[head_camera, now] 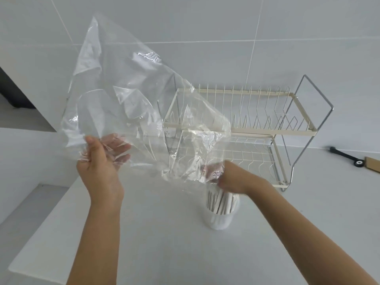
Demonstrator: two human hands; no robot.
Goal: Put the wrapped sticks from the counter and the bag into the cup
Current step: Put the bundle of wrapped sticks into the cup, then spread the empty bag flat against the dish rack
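Observation:
A large clear plastic bag (123,95) is held up over the counter and looks empty. My left hand (100,161) grips its lower left edge. My right hand (230,177) rests on top of the wrapped sticks, with its fingers inside or behind the bag's lower right corner. Several white paper-wrapped sticks (221,202) stand upright in a white cup (219,221) on the counter, directly under my right hand. The stick tops are hidden by that hand, so what it grips is unclear.
A cream two-tier wire dish rack (267,124) stands behind the cup against the tiled wall. A black tool (345,156) and a brown strip (372,164) lie at the far right. The white counter (164,233) drops off at its left edge.

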